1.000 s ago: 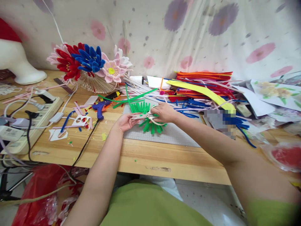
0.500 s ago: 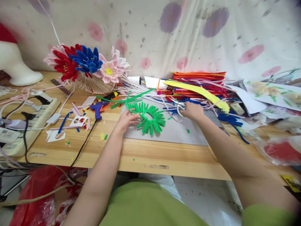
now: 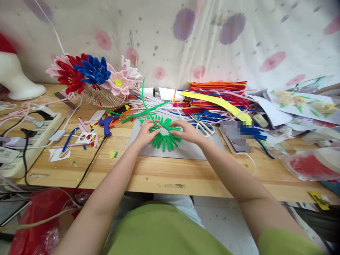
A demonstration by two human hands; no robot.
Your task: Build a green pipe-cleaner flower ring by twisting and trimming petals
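A ring of green pipe-cleaner loops (image 3: 166, 143) spreads like a flower above the grey cutting mat (image 3: 186, 151). My left hand (image 3: 147, 132) grips its left side, thumb and fingers closed near the middle. A long green pipe-cleaner end (image 3: 143, 94) sticks up from that hand. At the ring's right side, my right hand (image 3: 187, 131) has thumb and fingers curled around some loops; the exact contact is partly hidden. Scissors with white handles (image 3: 205, 128) lie on the mat just right of my right hand, touched by neither hand.
Left of the mat are a purple glue gun (image 3: 106, 124), scraps and a power strip (image 3: 47, 141). Fuzzy flowers (image 3: 97, 71) stand behind. Bundled pipe cleaners (image 3: 217, 86) and a yellow strip (image 3: 217, 102) lie at the back. A blurred flat object (image 3: 231, 138) sits right.
My right hand has let go of the scissors and moved left to the green ring. The scissors now lie on the mat. The long green end stands more upright. The view has shifted slightly.
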